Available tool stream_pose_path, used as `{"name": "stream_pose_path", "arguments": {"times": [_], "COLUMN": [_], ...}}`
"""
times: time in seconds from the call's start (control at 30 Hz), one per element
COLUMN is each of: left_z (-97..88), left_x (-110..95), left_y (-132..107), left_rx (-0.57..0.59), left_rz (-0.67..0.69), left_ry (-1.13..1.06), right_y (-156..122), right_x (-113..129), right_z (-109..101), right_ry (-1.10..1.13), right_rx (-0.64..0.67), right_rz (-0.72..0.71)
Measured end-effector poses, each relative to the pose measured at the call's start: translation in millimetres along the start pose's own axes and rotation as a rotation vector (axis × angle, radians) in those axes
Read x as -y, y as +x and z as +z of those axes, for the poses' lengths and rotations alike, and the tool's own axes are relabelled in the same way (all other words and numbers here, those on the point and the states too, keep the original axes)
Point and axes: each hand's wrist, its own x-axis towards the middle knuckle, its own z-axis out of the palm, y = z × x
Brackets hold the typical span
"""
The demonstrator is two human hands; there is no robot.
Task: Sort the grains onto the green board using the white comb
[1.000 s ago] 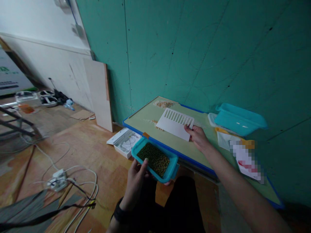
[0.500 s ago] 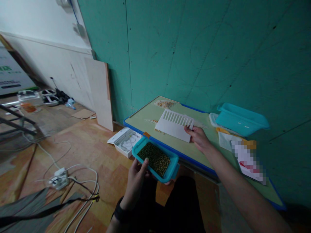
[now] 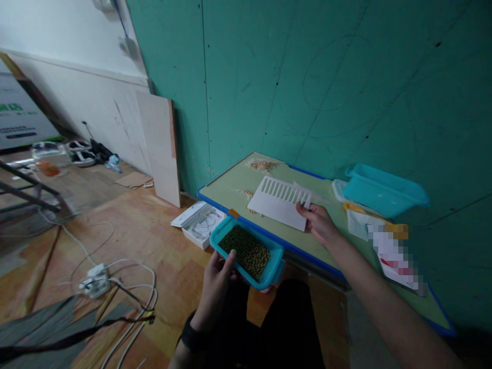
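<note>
My left hand (image 3: 218,277) grips a teal plastic container (image 3: 275,261) by its near side, thumb over the rim. Dark green beans (image 3: 239,241) and yellowish beans (image 3: 258,260) lie inside it, side by side. The container is held just off the table's front edge. In my right hand (image 3: 320,221) is a white slotted plate (image 3: 277,209), pinched at its right end above the table. A row of long slots runs along the plate's far side. Loose pale beans (image 3: 248,193) show beside its left end, and a larger pile (image 3: 263,165) lies farther back.
The green-topped table (image 3: 234,184) stands against a green wall. At its right are an empty teal basket (image 3: 384,189), a yellow-and-white packet (image 3: 357,223) and a blurred-out packet (image 3: 395,261). A white box (image 3: 198,228) sits on the floor, with a power strip (image 3: 95,281) and cables farther left.
My right hand has drawn the slotted plate slightly toward me and to the right. The bean container stays nearly where it was in my left hand.
</note>
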Motion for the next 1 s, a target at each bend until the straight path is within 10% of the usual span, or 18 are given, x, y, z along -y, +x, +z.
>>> {"name": "stream_pose_path", "arguments": {"times": [0.5, 0.8, 1.0], "left_z": [-0.3, 6.5, 7.4], "left_x": [-3.9, -15.7, -15.0], "left_y": [8.6, 11.9, 12.7], "left_rx": [-0.029, -0.028, -0.029], "left_rz": [-0.026, -0.03, -0.036], "left_ry": [-0.007, -0.058, -0.055], "right_y": [-21.1, -60.5, -26.5], "right_x": [5.8, -16.3, 7.2], "right_z": [5.2, 15.2, 19.9], "right_ry": [-0.072, -0.255, -0.077], "right_rx": [-0.003, -0.113, -0.125], "right_rz": [-0.017, -0.259, -0.218]}}
